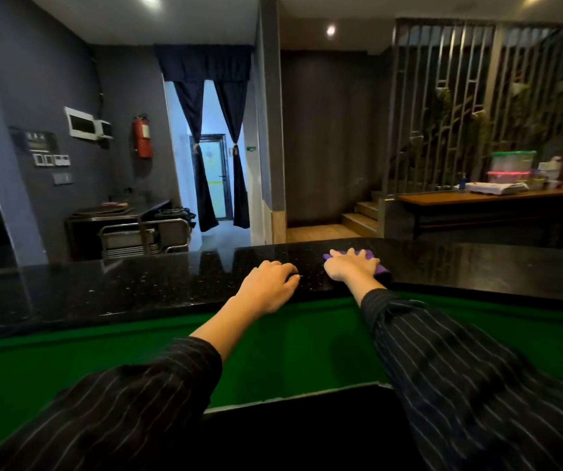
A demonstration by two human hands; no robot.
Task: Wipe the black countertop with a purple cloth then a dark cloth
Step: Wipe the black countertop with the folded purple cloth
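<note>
Our right hand (353,265) presses flat, fingers spread, on the purple cloth (373,260) near the black countertop (137,287)'s far edge. Our left hand (270,283), fingers loosely curled and empty, rests at the near edge; bare counter stretches left.

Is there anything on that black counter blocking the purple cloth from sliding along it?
Nothing visible does. The right hand presses the purple cloth flat on the black countertop; only the left hand rests beside it.

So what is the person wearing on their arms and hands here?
Both arms wear dark, near-black sleeves with thin pale pinstripes running along them. The left sleeve is pushed up, leaving the forearm bare; the right sleeve reaches nearly to the wrist. The left hand and right hand are bare: no gloves, and no rings or watch that I can make out.
</note>
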